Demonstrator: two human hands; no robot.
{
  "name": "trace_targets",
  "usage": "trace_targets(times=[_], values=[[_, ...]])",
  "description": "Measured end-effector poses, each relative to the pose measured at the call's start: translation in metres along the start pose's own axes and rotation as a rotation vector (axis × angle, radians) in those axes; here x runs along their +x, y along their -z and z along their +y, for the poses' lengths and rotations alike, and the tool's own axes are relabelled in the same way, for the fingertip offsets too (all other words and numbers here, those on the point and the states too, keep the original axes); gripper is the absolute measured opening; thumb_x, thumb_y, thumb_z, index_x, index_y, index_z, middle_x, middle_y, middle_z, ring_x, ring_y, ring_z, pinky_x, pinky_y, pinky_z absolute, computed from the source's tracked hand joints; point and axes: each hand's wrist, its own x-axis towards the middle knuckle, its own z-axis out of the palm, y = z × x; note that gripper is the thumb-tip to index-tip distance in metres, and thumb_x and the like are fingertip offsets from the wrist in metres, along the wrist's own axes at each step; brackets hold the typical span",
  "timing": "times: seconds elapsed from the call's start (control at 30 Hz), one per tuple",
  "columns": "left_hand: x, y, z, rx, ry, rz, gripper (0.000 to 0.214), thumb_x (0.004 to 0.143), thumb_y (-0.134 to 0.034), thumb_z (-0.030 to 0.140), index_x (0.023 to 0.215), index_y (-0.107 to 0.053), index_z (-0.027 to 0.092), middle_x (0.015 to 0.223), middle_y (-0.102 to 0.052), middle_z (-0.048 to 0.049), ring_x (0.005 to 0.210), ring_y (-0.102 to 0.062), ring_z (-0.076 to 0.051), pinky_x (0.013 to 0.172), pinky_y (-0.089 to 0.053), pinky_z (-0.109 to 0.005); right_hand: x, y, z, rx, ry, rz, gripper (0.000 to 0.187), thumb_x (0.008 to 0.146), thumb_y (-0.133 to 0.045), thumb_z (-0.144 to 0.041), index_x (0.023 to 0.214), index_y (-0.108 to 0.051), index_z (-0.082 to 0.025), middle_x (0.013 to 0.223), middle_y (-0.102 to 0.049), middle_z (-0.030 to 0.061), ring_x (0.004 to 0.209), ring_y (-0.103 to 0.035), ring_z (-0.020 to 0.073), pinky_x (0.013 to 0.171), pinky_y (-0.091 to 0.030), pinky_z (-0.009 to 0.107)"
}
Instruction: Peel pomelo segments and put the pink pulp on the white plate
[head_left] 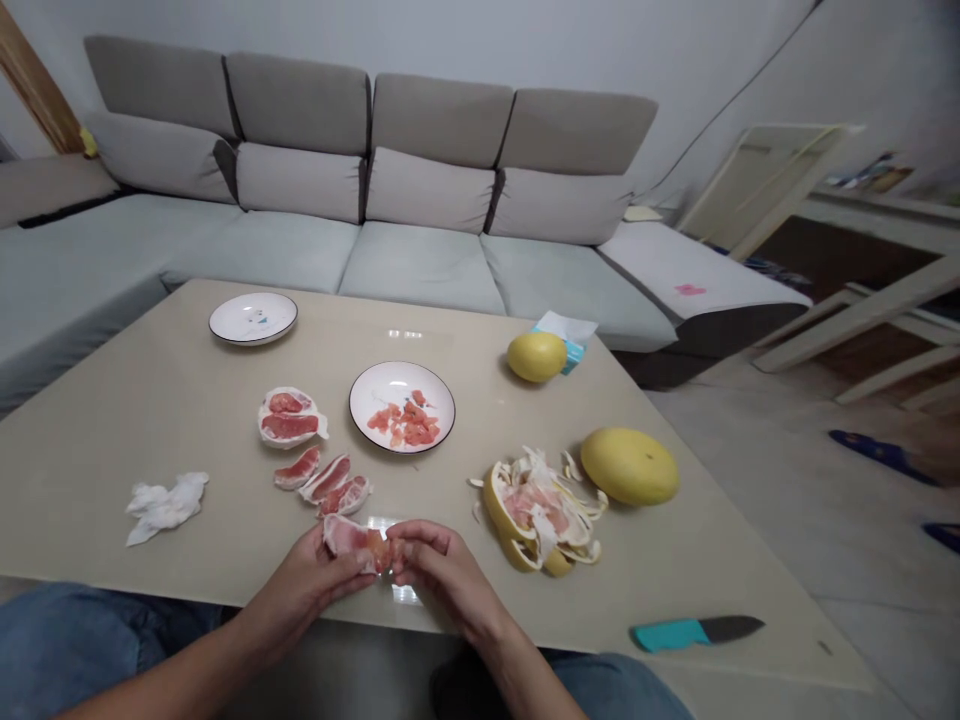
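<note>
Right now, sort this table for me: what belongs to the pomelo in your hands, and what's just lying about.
In use: left hand, right hand, pomelo segment, peeled segments, plate of pulp, peel heap.

Lying about: larger whole pomelo, smaller whole pomelo, teal-handled knife, crumpled tissue, tissue box, far plate.

A home living room

A long grey sofa (pixel 420 190) with soft back cushions runs along the far wall; in front of it stands a low worktop (pixel 172 400) holding a tissue box (pixel 568 340), and to its right slippers (pixel 881 455) lie on the floor (pixel 750 560).
</note>
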Motion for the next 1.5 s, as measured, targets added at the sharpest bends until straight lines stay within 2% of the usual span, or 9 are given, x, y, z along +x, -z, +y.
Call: trace_targets(times=[0.17,0.4,0.57,0.8,1.03,1.13,1.23,1.37,1.5], values=[[-0.001,-0.001,0.001,0.022,-0.015,0.018,0.025,0.075,-0.077,0.024,0.095,-0.065,0.015,0.100,-0.073,-0.0080,0.098,-0.068,-0.022,0.092,-0.054,-0.034,0.001,0.000,-0.001,0.116,-0.023,-0.040,0.031,0.067,-0.082,-0.028,0.090,-0.073,-0.010,0.071,-0.069,0.0036,0.062,-0.062,0.0102,0.065,-0.051,0.024],[-0.002,0.000,0.004,0.031,-0.008,-0.002,0.027,0.079,-0.073,0.026,0.103,-0.064,0.017,0.113,-0.072,-0.0086,0.108,-0.066,-0.024,0.096,-0.053,-0.035,0.000,0.000,-0.002,0.178,-0.025,-0.049,0.032,0.066,-0.083,-0.026,0.092,-0.073,-0.009,0.071,-0.069,0.0034,0.062,-0.063,0.0098,0.065,-0.051,0.023],[0.000,0.001,0.002,0.049,0.015,0.011,0.030,0.078,-0.074,0.026,0.105,-0.065,0.017,0.111,-0.073,-0.0085,0.107,-0.067,-0.024,0.096,-0.053,-0.032,0.001,0.000,-0.004,0.214,-0.006,-0.049,0.031,0.066,-0.082,-0.025,0.092,-0.073,-0.010,0.081,-0.071,0.0059,0.063,-0.063,0.0096,0.066,-0.051,0.023],[0.001,0.000,-0.001,0.044,0.045,0.030,0.029,0.074,-0.078,0.026,0.099,-0.066,0.016,0.103,-0.073,-0.0076,0.104,-0.068,-0.024,0.097,-0.052,-0.035,0.002,0.002,-0.012,0.172,0.065,0.015,0.031,0.066,-0.080,-0.028,0.091,-0.072,-0.012,0.088,-0.071,0.0074,0.062,-0.059,0.0083,0.064,-0.051,0.023],[0.000,-0.001,-0.001,0.084,0.064,-0.021,0.022,0.073,-0.077,0.026,0.091,-0.067,0.016,0.098,-0.072,-0.0069,0.100,-0.067,-0.022,0.092,-0.052,-0.032,0.008,0.012,-0.019,-0.122,0.239,0.215,0.035,0.070,-0.077,-0.042,0.091,-0.071,-0.016,0.085,-0.071,0.0057,0.062,-0.058,0.0108,0.059,-0.048,0.024],[-0.001,0.000,-0.002,0.095,0.065,-0.025,0.023,0.073,-0.077,0.026,0.091,-0.067,0.017,0.095,-0.071,-0.0059,0.098,-0.066,-0.021,0.090,-0.052,-0.032,0.019,0.019,-0.032,-0.345,0.362,0.319,0.034,0.073,-0.074,-0.043,0.093,-0.071,-0.016,0.081,-0.070,0.0049,0.065,-0.058,0.0136,0.062,-0.048,0.027],[-0.001,0.001,-0.005,0.083,0.074,-0.038,0.024,0.072,-0.078,0.025,0.090,-0.066,0.016,0.094,-0.070,-0.0060,0.094,-0.066,-0.020,0.087,-0.051,-0.031,0.035,0.022,-0.048,-0.570,0.509,0.393,0.029,0.078,-0.068,-0.042,0.095,-0.071,-0.019,0.089,-0.070,0.0063,0.074,-0.059,0.0171,0.069,-0.049,0.031],[-0.002,0.001,-0.006,0.078,0.076,-0.072,0.024,0.071,-0.079,0.025,0.088,-0.065,0.017,0.089,-0.070,-0.0048,0.088,-0.066,-0.018,0.085,-0.051,-0.030,0.063,0.023,-0.059,-0.823,0.676,0.406,0.021,0.082,-0.062,-0.033,0.097,-0.072,-0.022,0.102,-0.069,0.0084,0.088,-0.060,0.0220,0.083,-0.047,0.037],[-0.004,0.000,-0.002,0.065,0.070,-0.056,0.026,0.068,-0.081,0.025,0.087,-0.064,0.017,0.089,-0.071,-0.0049,0.090,-0.066,-0.019,0.086,-0.050,-0.031,0.085,0.025,-0.055,-1.010,0.780,0.363,0.020,0.080,-0.060,-0.024,0.094,-0.074,-0.022,0.101,-0.071,0.0093,0.098,-0.059,0.0258,0.094,-0.042,0.043]])
